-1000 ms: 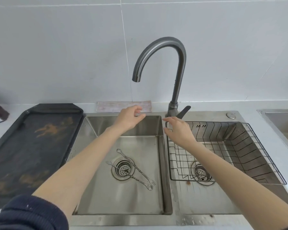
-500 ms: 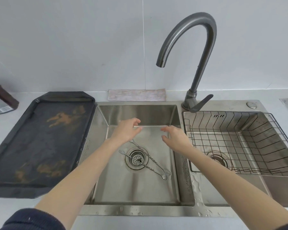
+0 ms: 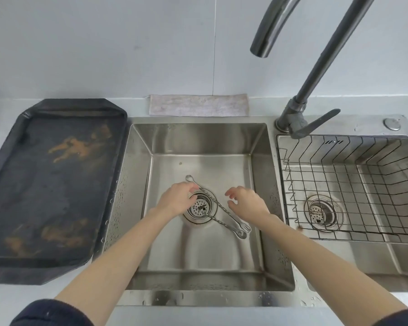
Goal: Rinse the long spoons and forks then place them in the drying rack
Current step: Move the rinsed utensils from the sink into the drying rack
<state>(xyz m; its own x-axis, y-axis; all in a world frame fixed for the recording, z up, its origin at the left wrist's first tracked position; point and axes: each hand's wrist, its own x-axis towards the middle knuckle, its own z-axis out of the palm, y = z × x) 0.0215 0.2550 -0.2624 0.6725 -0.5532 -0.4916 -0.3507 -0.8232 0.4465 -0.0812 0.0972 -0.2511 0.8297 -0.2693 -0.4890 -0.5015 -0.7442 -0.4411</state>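
Note:
Two long twisted-handle utensils lie crossed over the drain strainer (image 3: 199, 208) in the left sink basin (image 3: 198, 255). The long fork (image 3: 224, 209) has a small spoon end at the far left and its tines at the near right. The long spoon (image 3: 242, 234) runs out from under my left hand. My left hand (image 3: 176, 200) is down on the handles beside the drain, fingertips bent onto them; a pinch cannot be made out. My right hand (image 3: 247, 203) hovers just right of the fork, fingers relaxed and holding nothing. The wire drying rack (image 3: 283, 175) sits in the right basin.
The grey faucet (image 3: 316, 74) rises behind the divider, its spout (image 3: 259, 49) over the left basin with no water running. A dark stained tray (image 3: 52, 184) lies on the counter at left. A folded cloth (image 3: 198, 108) rests behind the sink.
Both hands dropped from the basin's back rim down to the utensils at the drain. My view moved closer and lower over the sink.

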